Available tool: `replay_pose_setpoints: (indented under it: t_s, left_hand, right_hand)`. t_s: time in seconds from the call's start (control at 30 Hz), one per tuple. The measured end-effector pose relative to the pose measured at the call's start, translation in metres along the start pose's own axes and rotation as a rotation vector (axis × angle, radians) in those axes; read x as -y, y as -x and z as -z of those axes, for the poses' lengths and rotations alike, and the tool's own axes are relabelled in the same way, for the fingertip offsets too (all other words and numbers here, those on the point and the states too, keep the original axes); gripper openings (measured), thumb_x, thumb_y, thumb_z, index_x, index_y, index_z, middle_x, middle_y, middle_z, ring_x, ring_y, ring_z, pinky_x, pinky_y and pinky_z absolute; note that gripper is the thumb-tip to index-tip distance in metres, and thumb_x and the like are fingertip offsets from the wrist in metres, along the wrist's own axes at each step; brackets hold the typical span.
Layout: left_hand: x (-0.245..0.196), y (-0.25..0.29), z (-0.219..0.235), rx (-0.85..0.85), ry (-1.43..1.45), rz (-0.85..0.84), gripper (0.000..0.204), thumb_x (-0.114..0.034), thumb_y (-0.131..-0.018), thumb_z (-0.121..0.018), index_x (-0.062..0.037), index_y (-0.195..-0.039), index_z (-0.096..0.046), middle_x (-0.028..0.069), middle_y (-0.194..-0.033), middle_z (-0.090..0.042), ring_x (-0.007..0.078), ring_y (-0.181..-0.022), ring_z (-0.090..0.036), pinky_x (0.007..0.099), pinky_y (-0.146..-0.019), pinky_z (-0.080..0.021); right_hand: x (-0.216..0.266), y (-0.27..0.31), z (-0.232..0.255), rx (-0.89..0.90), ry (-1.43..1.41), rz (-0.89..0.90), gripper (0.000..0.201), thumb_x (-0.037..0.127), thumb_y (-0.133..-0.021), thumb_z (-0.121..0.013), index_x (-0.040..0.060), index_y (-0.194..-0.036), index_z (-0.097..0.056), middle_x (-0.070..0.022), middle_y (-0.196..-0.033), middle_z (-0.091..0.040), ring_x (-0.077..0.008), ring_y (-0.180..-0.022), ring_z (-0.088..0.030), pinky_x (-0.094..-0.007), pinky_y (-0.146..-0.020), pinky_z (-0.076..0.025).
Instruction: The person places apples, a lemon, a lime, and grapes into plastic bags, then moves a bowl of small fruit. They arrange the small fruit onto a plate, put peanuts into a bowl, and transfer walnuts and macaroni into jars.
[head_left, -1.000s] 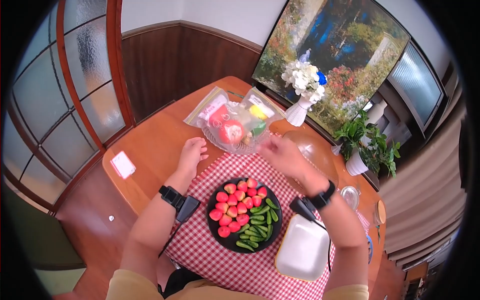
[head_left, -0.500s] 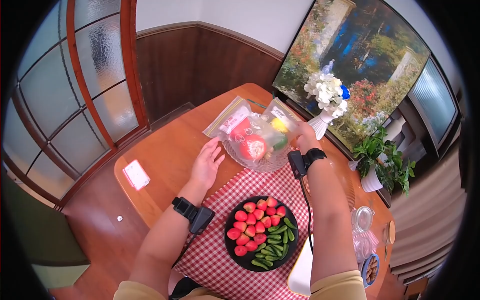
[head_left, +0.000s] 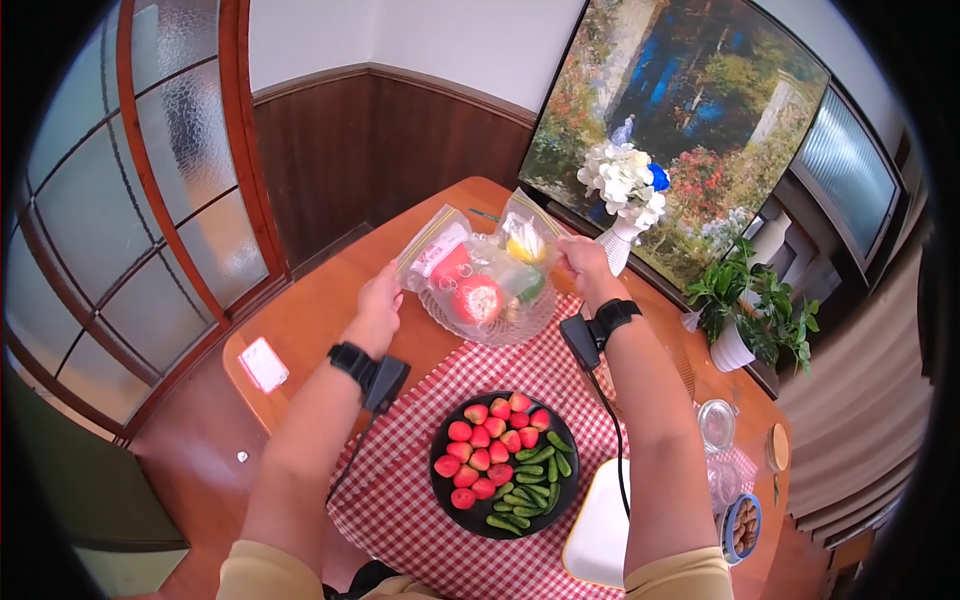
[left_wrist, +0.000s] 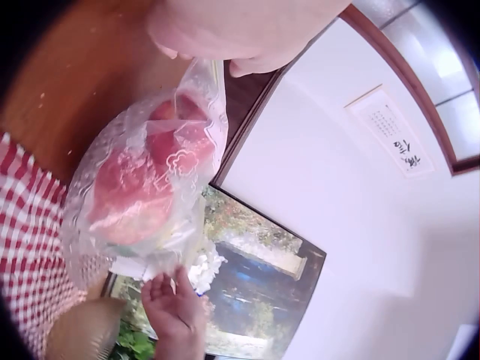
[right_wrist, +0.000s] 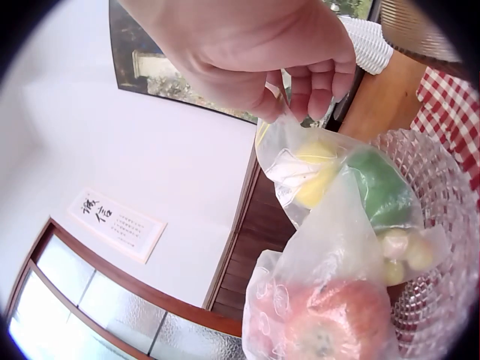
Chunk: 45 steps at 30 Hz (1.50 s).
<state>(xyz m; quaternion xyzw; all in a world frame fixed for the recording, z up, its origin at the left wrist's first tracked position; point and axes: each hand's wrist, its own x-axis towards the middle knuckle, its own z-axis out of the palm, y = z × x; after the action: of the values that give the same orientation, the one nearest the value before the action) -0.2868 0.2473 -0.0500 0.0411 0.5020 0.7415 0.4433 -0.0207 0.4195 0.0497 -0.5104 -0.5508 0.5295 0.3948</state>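
Note:
Two clear zip bags sit in a cut-glass bowl [head_left: 505, 335] at the far part of the table. In the left bag [head_left: 440, 250] are red, apple-like fruits [right_wrist: 341, 319]. Yellow, green and small pale-green pieces show in the right bag [head_left: 527, 235]. My left hand [head_left: 378, 308] pinches the top edge of the left bag, its fingertips partly hidden in the left wrist view. With thumb and fingers my right hand [right_wrist: 262, 56] pinches the upper corner of the right bag. Both bags lean together over the bowl.
Nearer me, a black plate [head_left: 445, 505] of red fruits and small cucumbers stands on a checked cloth [head_left: 390, 470]. Right of it are a white tray [head_left: 595, 535], glass jars [head_left: 716, 425] and a bowl of nuts [head_left: 742, 530]. A flower vase [head_left: 618, 245] stands behind my right hand.
My right hand has gone from in front of the bowl to the right bag's corner and pinches it. My left hand, open beside the bowl before, has reached up and grips the left bag's edge.

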Motion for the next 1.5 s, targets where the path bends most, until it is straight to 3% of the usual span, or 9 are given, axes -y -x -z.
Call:
replay_pose_setpoints:
  t_s: [0.03, 0.2, 0.27, 0.53, 0.7, 0.83, 1.0, 1.3, 1.5]
  left_hand:
    - [-0.011, 0.013, -0.007, 0.088, -0.036, -0.001, 0.024, -0.029, -0.086, -0.068, -0.0144, -0.104, -0.066, -0.0049, -0.090, -0.064, 0.0060, -0.079, -0.050, 0.0246, -0.068, -0.037]
    - [-0.050, 0.019, -0.042, 0.329, -0.205, -0.114, 0.016, -0.020, -0.087, -0.068, -0.0117, -0.101, -0.067, -0.0055, -0.085, -0.063, 0.0060, -0.066, -0.050, 0.0205, -0.059, -0.037]
    - [-0.068, 0.019, -0.055, 0.649, -0.073, -0.200, 0.017, -0.015, -0.089, -0.065, -0.0071, -0.104, -0.066, -0.0014, -0.090, -0.065, 0.0079, -0.070, -0.055, 0.0237, -0.064, -0.045]
    - [-0.187, 0.135, -0.024, 0.699, -0.327, -0.701, 0.035, -0.023, -0.092, -0.062, 0.0015, -0.116, -0.058, 0.0084, -0.110, -0.065, 0.0149, -0.099, -0.062, 0.0302, -0.087, -0.048]
    - [-0.191, 0.140, 0.039, 0.474, -0.360, -0.689, 0.031, -0.020, -0.093, -0.061, 0.0013, -0.115, -0.056, 0.0091, -0.107, -0.065, 0.0153, -0.097, -0.063, 0.0309, -0.088, -0.050]
    - [-0.180, 0.151, 0.078, 0.622, -0.379, -0.508, 0.028, -0.020, -0.093, -0.061, 0.0000, -0.111, -0.056, 0.0083, -0.109, -0.065, 0.0153, -0.099, -0.062, 0.0309, -0.090, -0.050]
    - [-0.144, 0.154, 0.084, 0.655, -0.287, -0.440, 0.053, -0.024, -0.094, -0.059, -0.0004, -0.138, -0.043, 0.0075, -0.117, -0.062, 0.0151, -0.108, -0.059, 0.0319, -0.094, -0.047]
    - [-0.105, 0.109, 0.104, 0.563, -0.183, -0.226, 0.018, -0.016, -0.090, -0.066, -0.0045, -0.103, -0.062, 0.0065, -0.098, -0.069, 0.0160, -0.085, -0.067, 0.0315, -0.079, -0.054]
    - [-0.114, 0.111, 0.096, 0.591, -0.069, -0.266, 0.017, -0.015, -0.090, -0.066, -0.0055, -0.103, -0.062, 0.0080, -0.097, -0.069, 0.0169, -0.085, -0.067, 0.0312, -0.079, -0.054]
  right_hand:
    - [0.000, 0.001, -0.001, -0.019, 0.012, 0.090, 0.006, 0.007, -0.082, -0.069, 0.0054, -0.081, -0.064, -0.0005, -0.069, -0.059, -0.0100, -0.058, -0.052, -0.0232, -0.051, -0.040]
    - [0.024, 0.021, 0.000, 0.162, -0.131, 0.340, 0.008, 0.015, -0.090, -0.061, 0.0081, -0.087, -0.063, 0.0022, -0.072, -0.059, -0.0076, -0.060, -0.052, -0.0241, -0.052, -0.039]
    - [0.045, 0.034, -0.006, 0.176, -0.260, 0.279, 0.010, 0.020, -0.092, -0.059, 0.0101, -0.092, -0.061, 0.0010, -0.079, -0.062, -0.0074, -0.065, -0.053, -0.0244, -0.056, -0.041]
    - [0.098, 0.108, -0.010, 0.169, -0.111, 0.379, 0.016, 0.021, -0.094, -0.059, 0.0073, -0.101, -0.063, -0.0012, -0.087, -0.066, -0.0086, -0.073, -0.057, -0.0240, -0.066, -0.046]
    - [0.099, 0.135, -0.026, 0.366, -0.314, 0.429, 0.015, 0.016, -0.093, -0.061, 0.0015, -0.096, -0.064, -0.0055, -0.084, -0.067, -0.0095, -0.073, -0.059, -0.0230, -0.067, -0.049]
    - [0.083, 0.152, -0.052, 0.464, -0.239, 0.411, 0.015, 0.018, -0.093, -0.060, 0.0041, -0.095, -0.065, -0.0050, -0.084, -0.068, -0.0097, -0.072, -0.060, -0.0238, -0.067, -0.050]
    - [0.053, 0.181, -0.106, 0.717, -0.495, 0.220, 0.014, 0.020, -0.095, -0.059, 0.0061, -0.095, -0.063, -0.0069, -0.090, -0.068, -0.0132, -0.078, -0.062, -0.0283, -0.072, -0.052]
    - [-0.006, 0.185, -0.113, 0.623, -0.330, 0.003, 0.024, 0.025, -0.096, -0.057, 0.0049, -0.108, -0.061, -0.0077, -0.101, -0.066, -0.0161, -0.090, -0.064, -0.0300, -0.080, -0.051]
    - [-0.007, 0.182, -0.080, 0.520, -0.179, -0.051, 0.038, 0.043, -0.094, -0.055, 0.0061, -0.099, -0.061, -0.0059, -0.087, -0.064, -0.0141, -0.078, -0.060, -0.0276, -0.072, -0.051]
